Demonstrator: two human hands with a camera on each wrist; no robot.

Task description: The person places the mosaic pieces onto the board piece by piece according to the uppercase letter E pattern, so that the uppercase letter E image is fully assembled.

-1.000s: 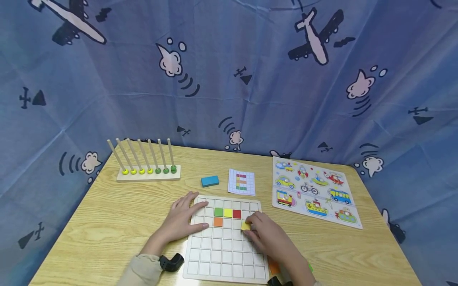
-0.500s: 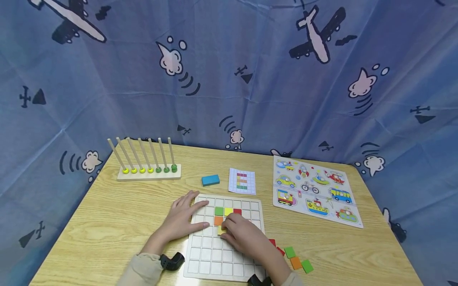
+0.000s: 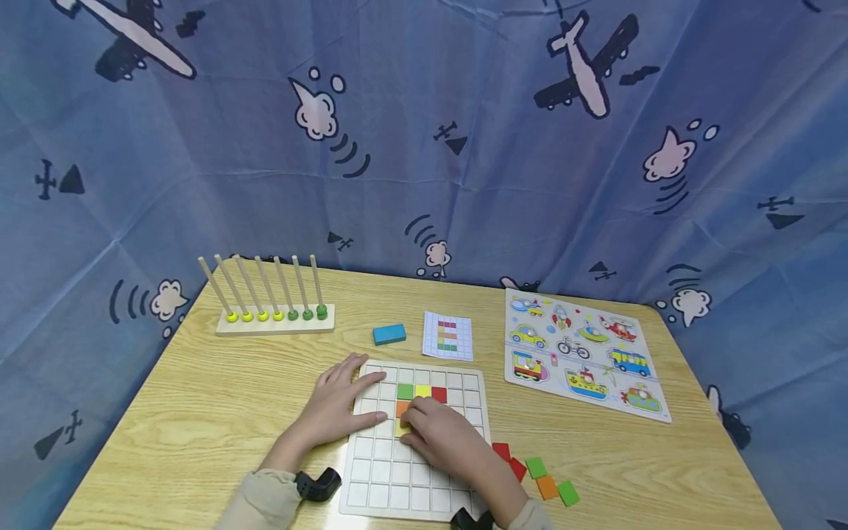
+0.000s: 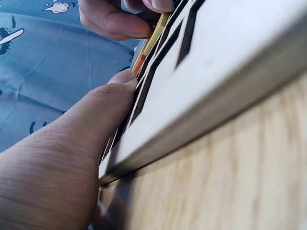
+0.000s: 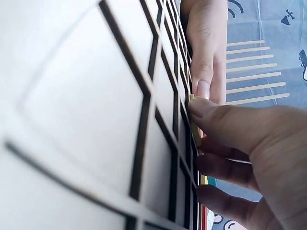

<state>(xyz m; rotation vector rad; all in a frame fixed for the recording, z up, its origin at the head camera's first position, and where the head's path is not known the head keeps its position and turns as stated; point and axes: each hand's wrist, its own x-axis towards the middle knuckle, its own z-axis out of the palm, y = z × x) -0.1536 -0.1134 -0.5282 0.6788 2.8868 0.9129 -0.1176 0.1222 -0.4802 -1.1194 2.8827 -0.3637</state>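
A white grid board (image 3: 400, 472) lies on the table. My left hand (image 3: 336, 408) rests on its left edge, fingers and thumb spread. With thumb and fingers my right hand (image 3: 445, 436) pinches a yellow square tile (image 3: 401, 430) at a cell just below an orange tile (image 3: 402, 407). In the left wrist view that yellow tile (image 4: 154, 39) sits slightly tilted at the grid, and in the right wrist view the right thumb (image 5: 204, 106) presses on its edge. Above the orange tile, a row holds a green tile (image 3: 405, 391), another yellow tile (image 3: 423, 390) and a red tile (image 3: 439, 395).
Loose red, green and orange tiles (image 3: 547, 486) lie right of the board. Behind it are a blue block (image 3: 389, 334) and a printed pattern card (image 3: 464, 337). A peg stand (image 3: 274, 329) with beads stands back left, a vehicle puzzle board (image 3: 553, 383) back right.
My right hand has moved left across the board with the yellow tile, from the right-hand cells to the cell below the orange tile. The loose tiles came into view. The left hand stays put.
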